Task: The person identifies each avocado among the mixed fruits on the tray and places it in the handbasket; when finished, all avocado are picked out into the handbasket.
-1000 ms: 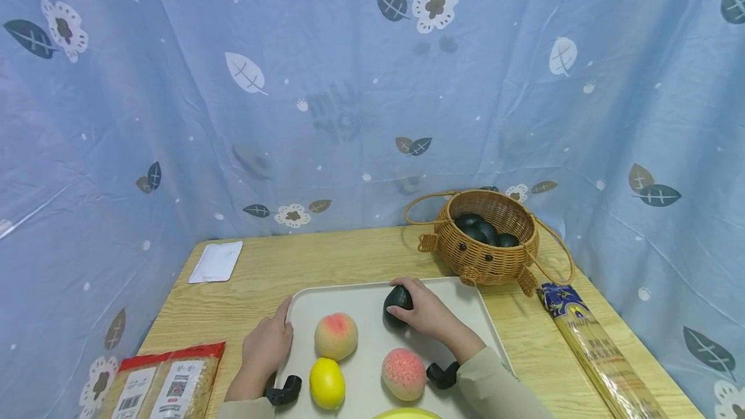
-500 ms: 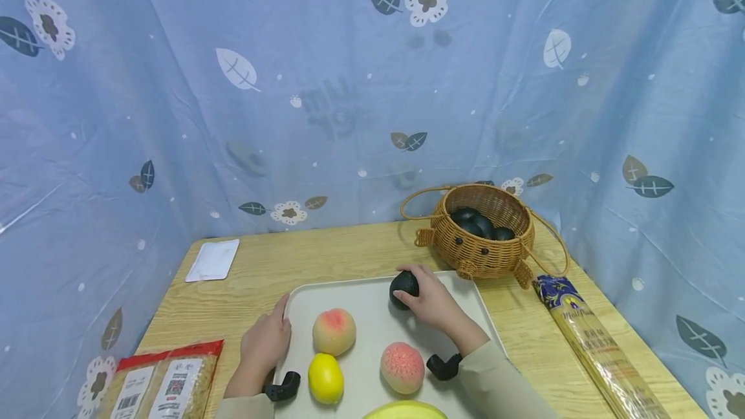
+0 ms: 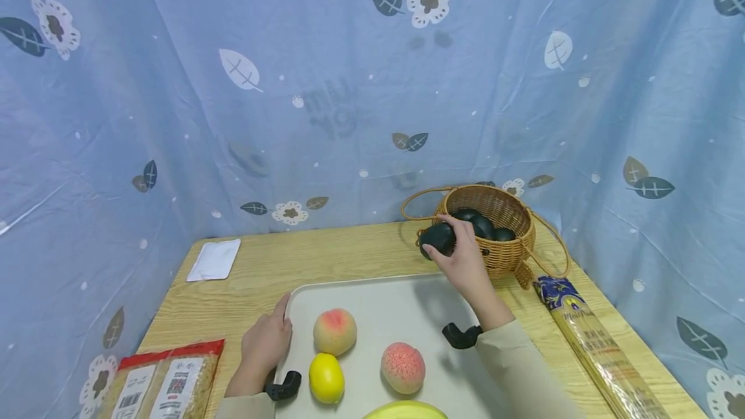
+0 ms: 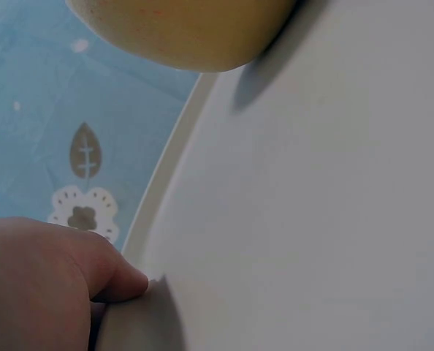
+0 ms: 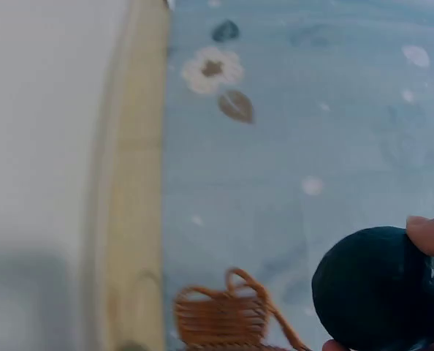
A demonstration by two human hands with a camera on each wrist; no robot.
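Note:
My right hand (image 3: 465, 260) pinches a dark avocado (image 3: 436, 240) between thumb and fingers. It holds it in the air beyond the tray's far right corner, in front of the wicker basket (image 3: 506, 257). In the right wrist view the avocado (image 5: 381, 289) shows large at lower right. Several more dark avocados (image 3: 482, 226) lie in the basket. My left hand (image 3: 266, 341) grips the left rim of the cream tray (image 3: 372, 302); in the left wrist view the thumb lies over that rim. A peach (image 3: 335, 332) and a lemon (image 3: 326, 378) sit beside this hand.
A second peach (image 3: 403, 368) and a partly seen yellow fruit (image 3: 407, 411) lie on the tray. A long spaghetti packet (image 3: 593, 341) is at right, a grain bag (image 3: 169, 380) at left, and a white packet (image 3: 214, 260) at back left. Curtains surround the table.
My right hand has lifted the avocado off the tray and carried it up, back and right to the basket's front left side. The left hand has stayed on the tray rim.

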